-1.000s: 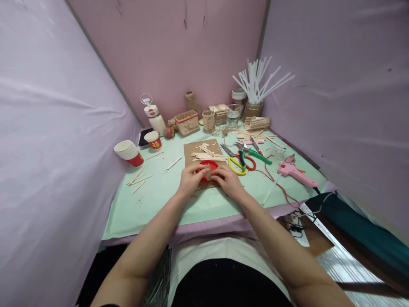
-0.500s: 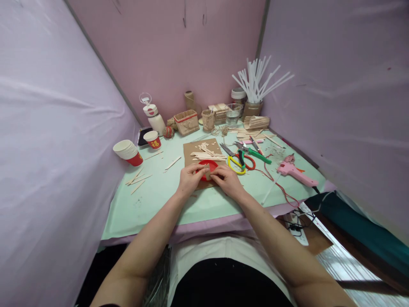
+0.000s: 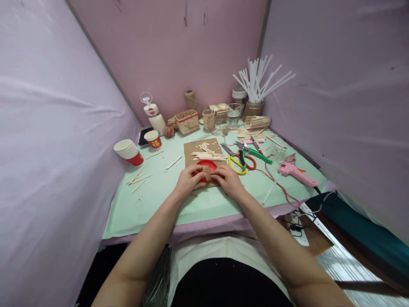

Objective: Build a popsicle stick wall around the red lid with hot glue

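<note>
Between my two hands is a small piece of brown cardboard (image 3: 207,173), pinched at its edges over a shallow red dish (image 3: 209,164). My left hand (image 3: 189,179) closes thumb and fingers on its left side. On the other side, the fingertips of my right hand (image 3: 227,178) are pressed together at its right edge. Under the dish lies a larger brown cardboard sheet (image 3: 188,149). Flat wooden sticks (image 3: 209,157) and short cut bits of wood (image 3: 203,147) rest on that sheet, just beyond the dish.
Scissors (image 3: 237,164) and green-handled pliers (image 3: 260,156) lie right of the sheet. Farther right is a pink glue gun (image 3: 297,172) with red cord nearby. Paper cups (image 3: 128,151) stand left. A woven basket (image 3: 187,123), glass bowl (image 3: 234,114) and jar of white sticks (image 3: 254,108) line the back.
The cardboard piece has been tilted up and now shows more of its face between my fingers. Both hands stay nearly in place, with the left shifted slightly toward me.
</note>
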Demonstrator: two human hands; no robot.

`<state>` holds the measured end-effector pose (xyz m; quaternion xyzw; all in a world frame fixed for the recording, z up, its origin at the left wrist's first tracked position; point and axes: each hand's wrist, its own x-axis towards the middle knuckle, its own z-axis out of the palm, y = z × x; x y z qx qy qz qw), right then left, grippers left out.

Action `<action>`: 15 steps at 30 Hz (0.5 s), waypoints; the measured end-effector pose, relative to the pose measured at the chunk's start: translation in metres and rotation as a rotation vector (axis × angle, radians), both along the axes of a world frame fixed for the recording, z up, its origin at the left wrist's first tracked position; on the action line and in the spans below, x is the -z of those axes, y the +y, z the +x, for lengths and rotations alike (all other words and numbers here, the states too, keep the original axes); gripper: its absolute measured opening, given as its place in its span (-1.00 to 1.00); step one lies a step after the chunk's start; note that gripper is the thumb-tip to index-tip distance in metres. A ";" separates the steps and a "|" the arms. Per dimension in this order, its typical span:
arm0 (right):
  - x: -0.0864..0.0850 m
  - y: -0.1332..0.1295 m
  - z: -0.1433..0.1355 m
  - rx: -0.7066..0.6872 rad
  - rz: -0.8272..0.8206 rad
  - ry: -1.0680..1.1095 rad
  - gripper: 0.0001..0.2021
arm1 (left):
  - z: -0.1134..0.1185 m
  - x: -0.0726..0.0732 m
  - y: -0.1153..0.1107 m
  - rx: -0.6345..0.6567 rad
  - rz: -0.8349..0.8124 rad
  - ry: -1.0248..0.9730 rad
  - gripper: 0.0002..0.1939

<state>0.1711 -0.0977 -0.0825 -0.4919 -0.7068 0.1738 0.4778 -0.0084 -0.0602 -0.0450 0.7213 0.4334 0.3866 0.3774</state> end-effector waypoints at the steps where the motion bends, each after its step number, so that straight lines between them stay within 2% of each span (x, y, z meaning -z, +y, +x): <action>1: 0.000 0.000 0.000 0.001 0.001 -0.009 -0.87 | 0.000 0.001 0.001 -0.002 -0.007 -0.012 -0.82; 5: 0.002 0.001 0.000 0.012 0.002 -0.048 -0.87 | -0.002 0.002 0.003 0.000 -0.058 -0.081 -0.79; 11: 0.002 0.002 -0.001 0.030 0.002 -0.088 -0.87 | -0.016 0.002 0.008 -0.030 -0.132 -0.262 -0.49; 13: 0.003 0.002 -0.001 0.031 0.003 -0.097 -0.87 | -0.021 0.001 0.009 -0.109 -0.121 -0.264 -0.50; 15: 0.003 0.003 -0.001 0.032 0.004 -0.104 -0.87 | -0.026 0.000 0.009 -0.176 -0.092 -0.180 -0.63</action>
